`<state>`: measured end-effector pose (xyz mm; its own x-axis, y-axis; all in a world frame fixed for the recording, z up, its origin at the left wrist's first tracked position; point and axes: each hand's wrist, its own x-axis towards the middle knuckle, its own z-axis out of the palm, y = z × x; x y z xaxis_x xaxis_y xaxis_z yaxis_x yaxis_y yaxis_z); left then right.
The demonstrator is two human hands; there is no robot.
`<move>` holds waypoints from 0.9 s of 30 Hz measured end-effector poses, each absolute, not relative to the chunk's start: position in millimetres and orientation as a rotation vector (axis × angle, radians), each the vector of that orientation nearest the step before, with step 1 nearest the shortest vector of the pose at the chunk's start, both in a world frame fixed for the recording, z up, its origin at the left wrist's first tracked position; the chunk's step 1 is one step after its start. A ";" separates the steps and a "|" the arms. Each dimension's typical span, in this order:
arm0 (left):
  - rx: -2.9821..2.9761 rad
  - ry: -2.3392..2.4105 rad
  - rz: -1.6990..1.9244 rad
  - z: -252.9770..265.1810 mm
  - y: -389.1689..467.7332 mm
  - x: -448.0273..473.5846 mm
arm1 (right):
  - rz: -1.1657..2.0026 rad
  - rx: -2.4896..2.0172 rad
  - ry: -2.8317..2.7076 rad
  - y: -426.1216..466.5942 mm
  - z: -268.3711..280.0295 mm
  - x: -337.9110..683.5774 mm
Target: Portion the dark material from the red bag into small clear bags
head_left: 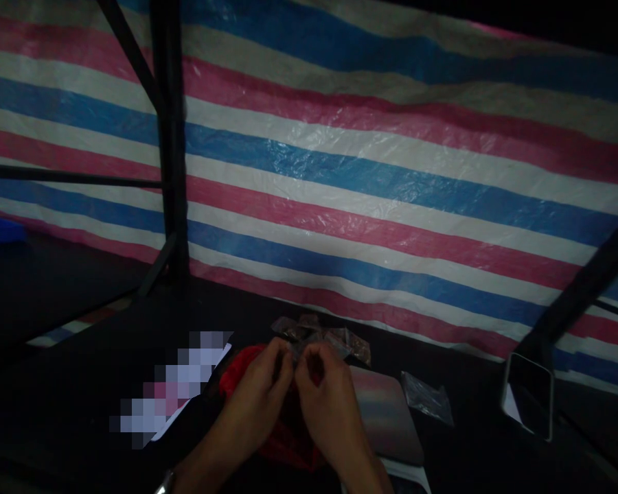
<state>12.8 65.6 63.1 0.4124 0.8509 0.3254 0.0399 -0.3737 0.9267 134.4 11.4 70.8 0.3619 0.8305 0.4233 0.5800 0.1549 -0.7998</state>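
My left hand and my right hand meet over a dark table, fingertips pinched together on a small clear plastic packet. It is too dim to tell what the packet holds. Under the hands lies a red mesh-like bundle. Just beyond the fingers sits a small heap of clear packets with dark contents.
A flat reflective tablet-like slab lies right of my hands, with an empty clear bag beside it. A phone leans at the far right. A blurred card lies left. A striped tarp and black frame post stand behind.
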 end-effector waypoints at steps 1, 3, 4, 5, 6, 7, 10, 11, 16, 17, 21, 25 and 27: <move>1.727 0.794 1.085 61.3 66.4 13.7 | 0.247 -1.547 -1.328 12.0 69.7 134.0; 1.728 0.827 1.076 58.5 67.5 15.8 | 0.188 -1.578 -1.316 13.3 68.1 135.4; 1.725 0.839 1.065 57.6 67.7 16.7 | 0.159 -1.597 -1.303 14.0 67.7 137.1; 1.717 0.844 1.052 57.3 67.6 17.5 | 0.129 -1.615 -1.290 14.6 67.6 139.2; 1.703 0.843 1.042 57.4 67.4 18.2 | 0.103 -1.626 -1.284 15.1 67.8 141.5; 1.682 0.839 1.033 57.7 67.3 18.7 | 0.084 -1.629 -1.285 15.3 68.4 143.7; 1.561 0.828 0.997 57.9 69.7 20.1 | 0.082 -1.574 -1.332 13.9 71.5 147.5; 1.503 0.827 0.963 57.3 71.6 20.9 | 0.090 -1.541 -1.357 12.5 72.4 147.5; 1.192 0.720 0.815 53.0 80.9 26.7 | 0.212 -1.387 -1.545 1.9 73.1 144.8; 1.143 0.695 0.834 53.0 81.5 27.2 | 0.243 -1.367 -1.576 0.0 73.0 145.2; 1.023 0.655 0.928 55.6 81.0 24.6 | 0.268 -1.332 -1.633 -4.7 74.8 151.9; 1.010 0.632 0.976 55.5 82.0 18.5 | 0.219 -1.409 -1.644 -8.6 77.5 164.8; 1.030 0.621 0.979 53.7 83.4 16.4 | 0.194 -1.504 -1.654 -11.2 76.6 172.3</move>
